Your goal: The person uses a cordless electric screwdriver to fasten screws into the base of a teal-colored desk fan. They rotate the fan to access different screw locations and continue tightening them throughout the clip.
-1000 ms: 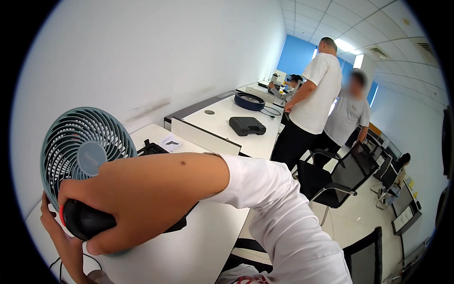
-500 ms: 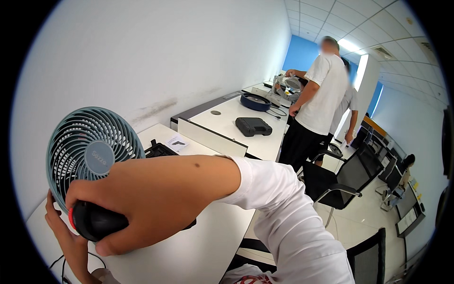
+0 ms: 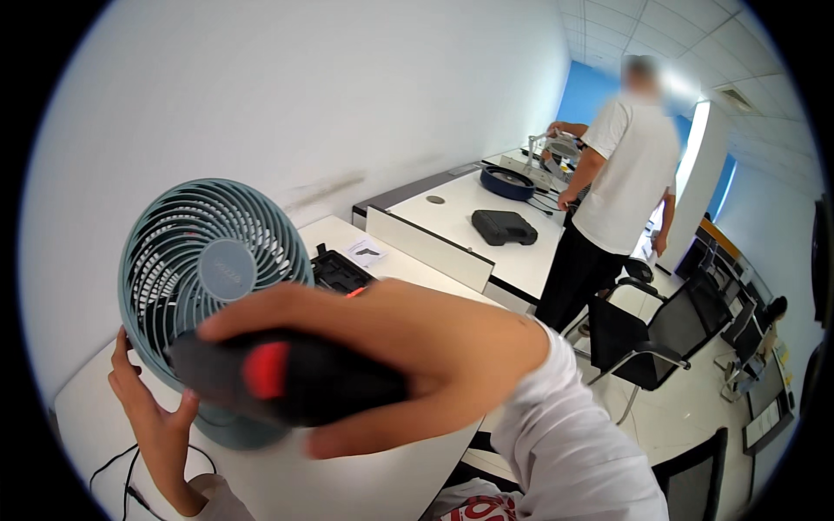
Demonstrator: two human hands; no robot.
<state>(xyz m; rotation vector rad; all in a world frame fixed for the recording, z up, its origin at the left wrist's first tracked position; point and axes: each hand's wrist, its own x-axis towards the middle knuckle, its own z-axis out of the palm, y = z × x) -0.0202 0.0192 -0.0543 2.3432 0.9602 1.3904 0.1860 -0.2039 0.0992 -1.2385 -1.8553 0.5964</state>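
A grey-green desk fan (image 3: 228,269) with a round spiral grille stands on the white desk (image 3: 347,469) at the left. My left hand (image 3: 152,408) grips its lower left rim, the thumb in front and some fingers hidden behind. My right hand (image 3: 434,347) is closed around a black cordless screwdriver (image 3: 330,378) with a red part, held in front of the fan's lower right side. Motion blurs this tool, and its tip cannot be made out against the fan.
Behind my right hand lie an open black tool case (image 3: 337,271) and a printed leaflet (image 3: 367,253). Cables (image 3: 130,469) run at the near left. Beyond a low divider (image 3: 426,247) sits a closed black case (image 3: 504,227). A person (image 3: 630,174) stands near an office chair (image 3: 651,334).
My right hand has pulled the screwdriver rightward, away from the fan's left edge, and turned it. My left hand stays at the rim. The whole view has shifted somewhat.
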